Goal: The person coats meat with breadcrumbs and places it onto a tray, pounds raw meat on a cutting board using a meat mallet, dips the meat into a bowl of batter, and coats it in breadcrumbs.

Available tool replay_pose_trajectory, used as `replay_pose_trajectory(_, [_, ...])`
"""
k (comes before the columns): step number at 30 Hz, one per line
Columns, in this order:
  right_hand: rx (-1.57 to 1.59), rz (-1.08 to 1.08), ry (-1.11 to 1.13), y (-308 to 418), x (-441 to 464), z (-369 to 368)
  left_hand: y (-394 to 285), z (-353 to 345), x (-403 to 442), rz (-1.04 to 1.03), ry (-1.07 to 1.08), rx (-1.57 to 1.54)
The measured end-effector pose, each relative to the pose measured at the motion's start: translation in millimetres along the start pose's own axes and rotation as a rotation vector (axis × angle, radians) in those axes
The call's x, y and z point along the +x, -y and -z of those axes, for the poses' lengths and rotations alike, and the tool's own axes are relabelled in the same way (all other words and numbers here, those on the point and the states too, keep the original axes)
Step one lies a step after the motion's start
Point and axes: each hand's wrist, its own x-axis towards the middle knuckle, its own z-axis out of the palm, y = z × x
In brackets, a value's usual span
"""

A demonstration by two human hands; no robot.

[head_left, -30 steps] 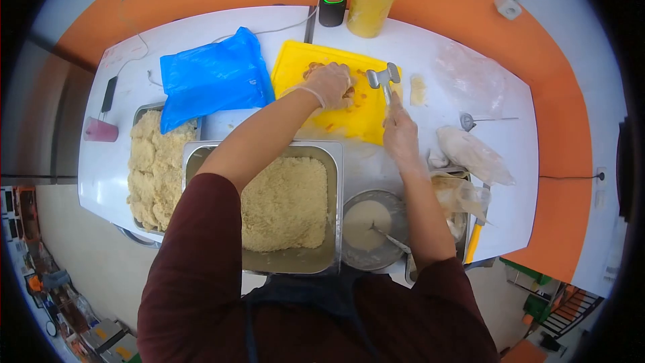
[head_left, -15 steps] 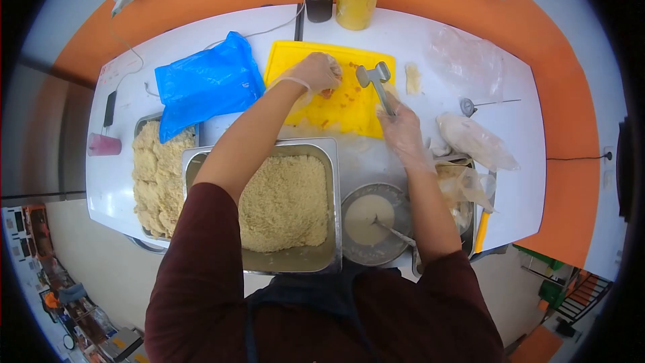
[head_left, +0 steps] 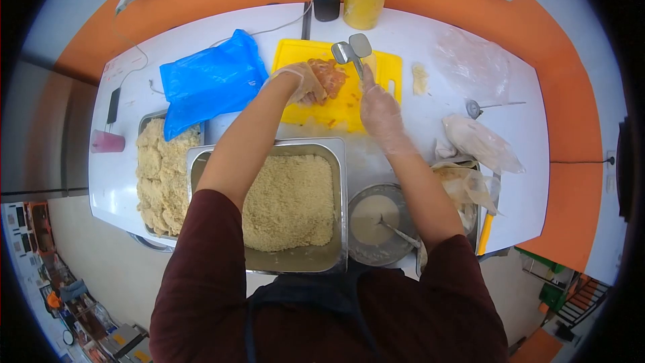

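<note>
A piece of raw meat (head_left: 329,78) lies on the yellow cutting board (head_left: 371,115). My left hand (head_left: 304,84), in a clear glove, touches the meat's left side; its fingers are mostly hidden behind the hand and the meat. My right hand (head_left: 381,113), also gloved, is wrapped round the handle of a metal meat mallet (head_left: 352,49). The mallet's head is raised above the board, just right of the meat. Small meat scraps dot the board.
Nearest me is a deep metal pan of crumbs (head_left: 289,205), with a bowl of batter (head_left: 376,218) to its right. A tray of breaded pieces (head_left: 158,175) and a blue bag (head_left: 215,81) are at left. White bag (head_left: 480,141) and thermometer (head_left: 474,108) lie right.
The meat, bunched under my left hand before, now lies more spread out and in view. My right hand has moved left and up with the mallet, bringing its head near the meat.
</note>
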Motion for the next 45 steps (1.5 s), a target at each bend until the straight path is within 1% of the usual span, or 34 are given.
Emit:
replay_pose_trajectory(1, [-0.035, 0.089, -0.018, -5, -1, -14, 0, 2, -2, 0.002, -0.001, -0.002])
replay_pose_trajectory(2, [-0.07, 0.178, -0.035, -11, -4, -27, 0, 3, -4, -0.025, 0.058, -0.025])
replay_pose_trajectory(3, [-0.071, 0.178, -0.03, -13, -4, -32, 1, 3, -5, -0.053, 0.119, -0.049])
replay_pose_trajectory(5, [-0.22, 0.181, 0.207, -18, 2, -39, -2, 0, 0, -0.103, 0.137, 0.03])
replay_pose_trajectory(6, [-0.226, 0.191, 0.201, -7, 9, -24, -2, 1, 5, -0.148, 0.145, 0.103])
replay_pose_trajectory(7, [-0.187, 0.122, 0.196, 13, 8, -2, 4, -2, 11, -0.143, 0.146, 0.099])
replay_pose_trajectory(8, [-0.148, 0.048, 0.188, 24, 6, 11, 9, -5, 21, -0.039, 0.115, 0.101])
replay_pose_trajectory(9, [-0.149, 0.049, 0.186, 22, 5, 8, 4, -3, 17, 0.06, 0.077, 0.102])
replay_pose_trajectory(10, [-0.141, 0.058, 0.223, 17, 2, 1, 1, -2, 11, 0.063, 0.077, 0.099])
replay_pose_trajectory(12, [-0.131, 0.058, 0.256, 9, -3, -11, -7, -1, -4, -0.129, 0.076, 0.166])
replay_pose_trajectory(13, [-0.161, 0.054, 0.293, 6, 1, -14, -9, 0, -5, -0.138, 0.075, 0.173])
replay_pose_trajectory(15, [-0.197, 0.068, 0.333, 7, 11, -11, -3, 4, -4, -0.084, 0.147, 0.06])
replay_pose_trajectory(17, [-0.053, 0.02, 0.139, 15, 9, -2, 2, 0, 5, -0.066, 0.149, 0.057])
replay_pose_trajectory(19, [-0.109, 0.064, 0.19, -1, -1, -26, 8, -3, 17, -0.048, 0.14, 0.044])
replay_pose_trajectory(20, [-0.162, 0.103, 0.235, -12, -5, -38, 11, -6, 24, -0.15, 0.161, 0.134])
replay_pose_trajectory(21, [-0.167, 0.106, 0.225, -7, 3, -27, 8, -4, 30, -0.26, 0.175, 0.223])
replay_pose_trajectory(22, [-0.187, 0.096, 0.234, 4, 11, -12, 9, -3, 31, -0.259, 0.174, 0.222])
replay_pose_trajectory(24, [-0.202, 0.071, 0.251, 1, 3, -17, 16, -6, 34, -0.054, 0.088, 0.152])
replay_pose_trajectory(25, [-0.153, 0.111, 0.169, -13, -6, -38, 8, -5, 27, -0.052, 0.088, 0.148])
replay_pose_trajectory(26, [-0.102, 0.157, 0.093, -19, -13, -50, -5, -3, 10, -0.135, 0.051, 0.239])
replay_pose_trajectory(27, [-0.097, 0.15, 0.104, -16, -14, -51, -9, -6, -2, -0.217, 0.028, 0.337])
replay_pose_trajectory(29, [-0.126, 0.029, 0.246, 0, 10, -29, 13, -6, 28, -0.203, 0.082, 0.26])
replay_pose_trajectory(30, [-0.13, 0.024, 0.243, 10, 10, -12, 20, -8, 41, -0.185, 0.151, 0.192])
replay_pose_trajectory(32, [-0.028, -0.143, 0.159, 30, 15, 22, 15, -9, 43, -0.218, 0.1, 0.252])
replay_pose_trajectory(33, [-0.03, -0.14, 0.156, 31, 14, 30, 14, -8, 44, -0.241, 0.045, 0.31])
replay_pose_trajectory(34, [0.016, -0.163, 0.086, 30, 7, 37, 21, -10, 56, -0.24, 0.045, 0.308])
replay_pose_trajectory(35, [0.062, -0.185, 0.015, 27, 1, 41, 27, -12, 68, -0.592, -0.05, 0.555])
replay_pose_trajectory(36, [0.062, -0.186, 0.016, 22, -2, 39, 32, -13, 77, -0.946, -0.148, 0.799])
replay_pose_trajectory(37, [0.06, -0.195, 0.024, 16, -4, 36, 20, -11, 60, -0.947, -0.147, 0.799])
replay_pose_trajectory(39, [0.055, -0.209, 0.028, 10, -10, 36, -3, -6, 36, -0.389, 0.009, 0.53])
replay_pose_trajectory(40, [0.059, -0.213, 0.054, 13, -14, 40, -3, -6, 40, -0.391, 0.01, 0.53])
replay_pose_trajectory(42, [0.065, -0.212, 0.082, 10, -15, 37, -1, -4, 46, -0.338, -0.243, 0.55])
replay_pose_trajectory(43, [0.027, -0.198, 0.028, 2, -15, 30, 3, 1, 46, -0.331, -0.241, 0.55])
replay_pose_trajectory(45, [-0.011, -0.188, -0.026, -5, -16, 20, 13, 11, 46, -0.419, -0.403, 0.418])
